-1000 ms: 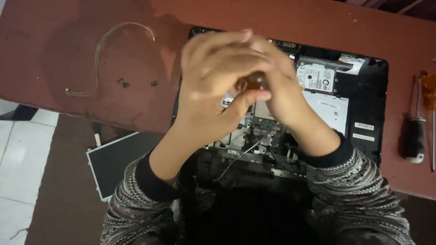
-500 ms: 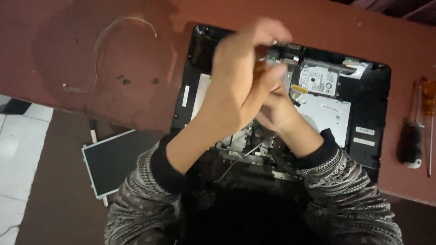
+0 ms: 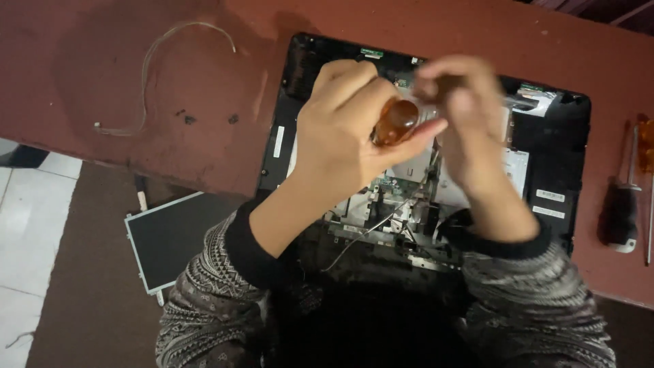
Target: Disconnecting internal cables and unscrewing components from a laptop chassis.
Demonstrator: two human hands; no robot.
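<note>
Head view: left hand (image 3: 344,133) clamped on amber screwdriver handle (image 3: 394,121), pointing down into opened laptop (image 3: 552,170) directly beneath; blurred right hand (image 3: 463,116) just beside, grip unclear.

Opened laptop on a table, both hands above it.

The opened laptop (image 3: 552,163) lies on the table (image 3: 136,88), toward its right half. Both hands hang over the laptop's middle: the left hand (image 3: 344,133) wraps a screwdriver handle (image 3: 394,121), and the right hand (image 3: 463,116) sits just right of it. A loose cable (image 3: 146,65) lies well left of the laptop, small screws (image 3: 187,117) between them. Two more screwdrivers (image 3: 621,211) rest at the table's right edge. A flat screen panel (image 3: 170,238) lies on the floor below the table's near edge.
</note>
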